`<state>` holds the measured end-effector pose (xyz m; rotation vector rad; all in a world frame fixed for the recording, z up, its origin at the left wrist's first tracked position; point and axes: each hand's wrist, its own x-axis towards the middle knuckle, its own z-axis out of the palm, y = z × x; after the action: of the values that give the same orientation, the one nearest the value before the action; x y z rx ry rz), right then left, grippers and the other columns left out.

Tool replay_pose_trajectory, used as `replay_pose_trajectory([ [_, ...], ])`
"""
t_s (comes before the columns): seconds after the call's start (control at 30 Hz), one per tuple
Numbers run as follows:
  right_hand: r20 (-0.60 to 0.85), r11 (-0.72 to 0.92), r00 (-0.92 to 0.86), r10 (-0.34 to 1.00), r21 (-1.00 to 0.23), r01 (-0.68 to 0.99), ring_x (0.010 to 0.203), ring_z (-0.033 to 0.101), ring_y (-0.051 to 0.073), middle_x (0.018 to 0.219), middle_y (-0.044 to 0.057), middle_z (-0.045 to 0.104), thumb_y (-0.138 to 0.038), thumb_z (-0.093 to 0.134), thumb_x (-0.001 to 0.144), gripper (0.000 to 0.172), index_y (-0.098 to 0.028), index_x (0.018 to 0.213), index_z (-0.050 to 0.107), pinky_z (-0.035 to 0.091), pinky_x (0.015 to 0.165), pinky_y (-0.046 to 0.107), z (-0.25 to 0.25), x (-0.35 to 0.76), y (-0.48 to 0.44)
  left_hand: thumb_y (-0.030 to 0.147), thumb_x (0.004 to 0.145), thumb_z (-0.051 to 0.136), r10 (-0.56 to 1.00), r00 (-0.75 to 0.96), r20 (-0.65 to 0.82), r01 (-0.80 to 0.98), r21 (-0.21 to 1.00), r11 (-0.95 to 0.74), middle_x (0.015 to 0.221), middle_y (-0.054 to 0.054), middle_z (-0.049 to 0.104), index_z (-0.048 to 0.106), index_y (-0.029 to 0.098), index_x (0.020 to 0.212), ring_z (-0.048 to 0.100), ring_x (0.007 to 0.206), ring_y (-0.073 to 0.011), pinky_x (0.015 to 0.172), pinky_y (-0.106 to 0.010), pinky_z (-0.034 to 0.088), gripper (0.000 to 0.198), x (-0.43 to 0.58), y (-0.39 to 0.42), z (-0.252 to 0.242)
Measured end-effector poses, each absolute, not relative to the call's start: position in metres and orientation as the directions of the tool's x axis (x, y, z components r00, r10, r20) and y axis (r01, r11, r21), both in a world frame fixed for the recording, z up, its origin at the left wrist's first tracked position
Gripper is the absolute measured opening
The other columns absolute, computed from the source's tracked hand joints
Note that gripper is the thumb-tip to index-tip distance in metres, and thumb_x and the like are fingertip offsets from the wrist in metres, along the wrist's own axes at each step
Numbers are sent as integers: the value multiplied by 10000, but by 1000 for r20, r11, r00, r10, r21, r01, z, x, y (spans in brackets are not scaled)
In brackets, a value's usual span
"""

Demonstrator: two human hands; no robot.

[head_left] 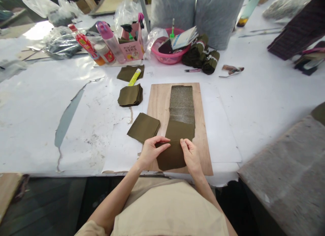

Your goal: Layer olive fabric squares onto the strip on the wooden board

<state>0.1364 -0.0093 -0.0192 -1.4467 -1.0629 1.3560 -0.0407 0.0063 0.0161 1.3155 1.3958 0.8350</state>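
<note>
An olive-brown fabric piece (171, 156) hangs between my two hands, over the near part of a wooden board (158, 104). My left hand (152, 150) pinches its upper left corner between thumb and fingers. At the upper right corner, my right hand (191, 154) grips it with the thumb on top. Just beyond the held piece lies a strip of overlapping fabric pieces (181, 105), its far part shiny and finely ridged, its near part smooth and matte. Left of the board, close to my left hand, rests a stack of fabric squares (144, 127).
More fabric stacks (130, 95) lie farther left, one with a yellow glue stick (134, 77) on it. Behind stand a pink basket (170, 58), a pink box (132, 48), bottles (111, 43) and dark rolled bundles (210, 62). A grey slab (289, 171) juts in at right.
</note>
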Motion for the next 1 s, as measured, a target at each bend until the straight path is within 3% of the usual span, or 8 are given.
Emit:
replay_pose_trajectory([
  [0.17,-229,-238,115,967,-969,73,629,459,125,663,-39,499,-552,472,928,385,-221,734,508,370,573,237,-15,138,-10,381,748,758,961,88,-263,215,947,239,709,-12,668,716,166,747,567,663,-137,622,-214,412,219,-38,7,17],
  [0.27,-54,-112,241,969,-966,234,849,581,171,926,27,635,-472,501,936,270,-225,947,607,456,779,287,-9,139,-13,399,741,759,956,40,-289,156,947,280,692,-8,648,692,159,761,543,622,-123,580,-205,395,250,-38,5,20],
  [0.37,92,-5,271,958,-941,337,1025,580,212,1064,69,640,-417,548,920,218,-230,979,644,435,930,345,-1,138,-17,389,780,726,971,-19,-237,196,952,236,682,-3,628,678,164,770,527,605,-116,570,-204,392,230,-35,1,28],
  [0.53,-211,-212,-44,976,-977,-24,843,636,181,954,48,686,-483,546,905,305,-219,1018,648,520,793,314,15,130,-19,324,844,664,994,72,-80,331,942,52,769,-19,637,718,199,848,545,667,-129,629,-214,418,137,-20,-8,40],
  [0.63,-312,-317,-58,948,-927,-199,812,639,170,911,37,695,-497,627,843,331,-203,996,640,534,747,294,18,128,-17,273,824,681,969,241,-49,366,930,-44,880,-39,643,714,220,999,572,749,-149,682,-229,449,185,-15,-13,42],
  [0.8,-400,-400,-60,914,-870,-290,755,646,162,835,16,708,-470,711,772,302,-202,906,674,526,696,274,11,139,-15,287,819,706,946,310,-95,318,948,-9,968,-50,643,637,224,1168,602,833,-163,706,-228,490,362,-17,-17,38],
  [0.93,-428,-437,-103,898,-835,-335,801,667,172,901,24,735,-443,758,725,333,-205,947,690,528,727,277,7,146,-16,303,898,614,984,174,-40,386,922,-31,939,-41,627,668,217,1085,593,778,-135,699,-229,481,213,-22,-12,36],
  [1.0,-444,-461,-130,887,-825,-328,829,674,175,917,25,741,-423,780,703,341,-203,949,692,530,760,284,8,148,-16,303,862,666,994,98,47,437,895,-85,1088,-57,615,646,229,1147,598,921,-163,813,-256,481,295,-25,-6,34],
])
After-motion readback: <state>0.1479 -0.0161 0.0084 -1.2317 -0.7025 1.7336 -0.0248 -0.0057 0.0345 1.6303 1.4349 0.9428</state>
